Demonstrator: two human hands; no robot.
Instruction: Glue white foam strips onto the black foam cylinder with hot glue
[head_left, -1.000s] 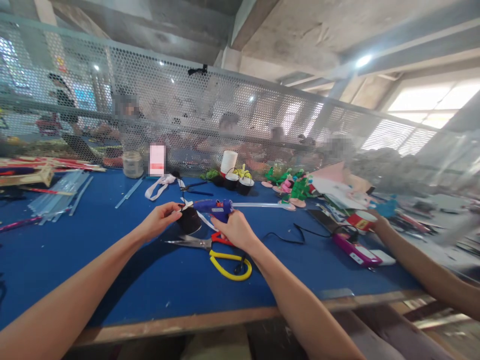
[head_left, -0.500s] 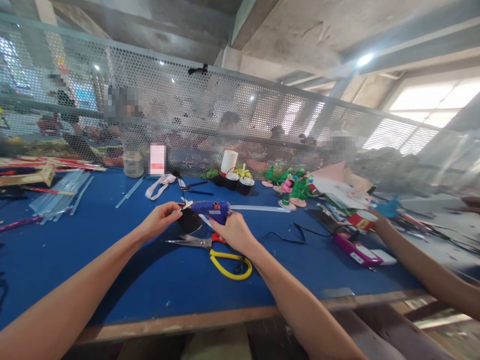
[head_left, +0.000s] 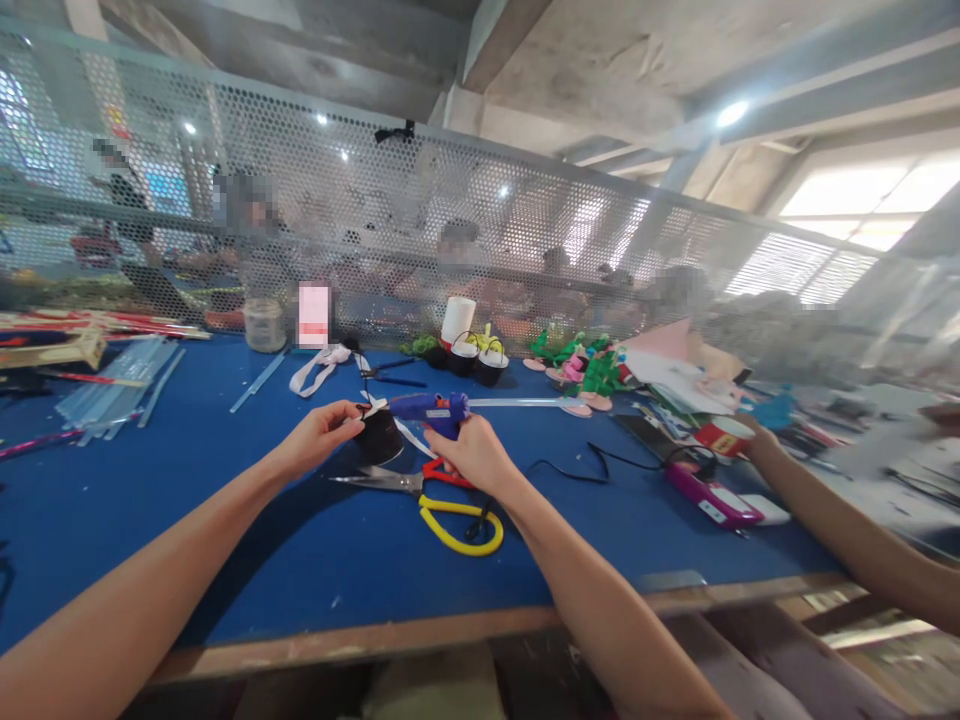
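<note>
A glue gun is held to a small black piece, gluing in hand.

The right hand (head_left: 472,452) is closed round the grip of the blue glue gun (head_left: 429,406), its nozzle brought against the black piece (head_left: 379,436), which is pinched between the fingers of the left hand (head_left: 324,432) just beside it. Below the hands, scissors (head_left: 431,495) with red and yellow handles lie on the blue counter (head_left: 225,520). Far to the right, another person's hand (head_left: 754,436) rests near a pink phone (head_left: 712,497). A steady squeeze with the nozzle kept on the seam seems called for next.
</note>
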